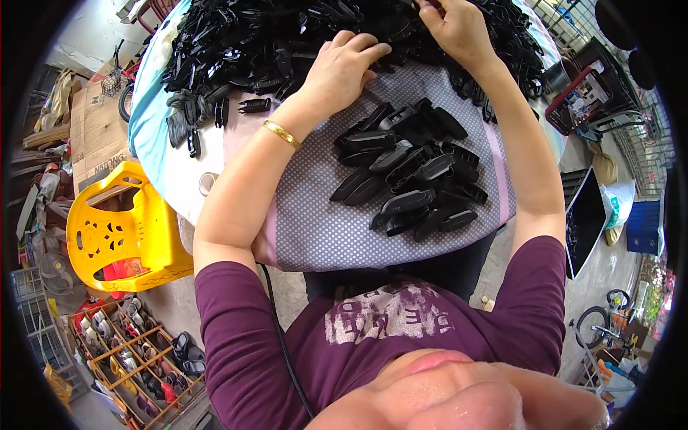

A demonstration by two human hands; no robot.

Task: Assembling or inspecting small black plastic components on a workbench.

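Note:
A large heap of black plastic clip-like parts (247, 44) covers the far side of the table. My left hand (347, 66), with a gold bangle at the wrist, rests at the heap's near edge, fingers apart and reaching over the parts; I see nothing held in it. Farther right, at the upper edge of the view, my right hand (453, 30) has thumb and fingers pinched together over the heap. What they pinch is too small and cut off to make out. Between my forearms, a smaller loose group of similar black parts (430, 166) lies on the grey dotted cloth (315, 236).
A bundle of dark cord (185, 122) and a small white roll (207, 183) lie on the table's left side. A yellow plastic chair (161, 236) stands left, above a wooden shoe rack (136, 358). A black cable (278, 322) hangs beside my left arm. Right of the table is a dark red-framed chair (566, 107).

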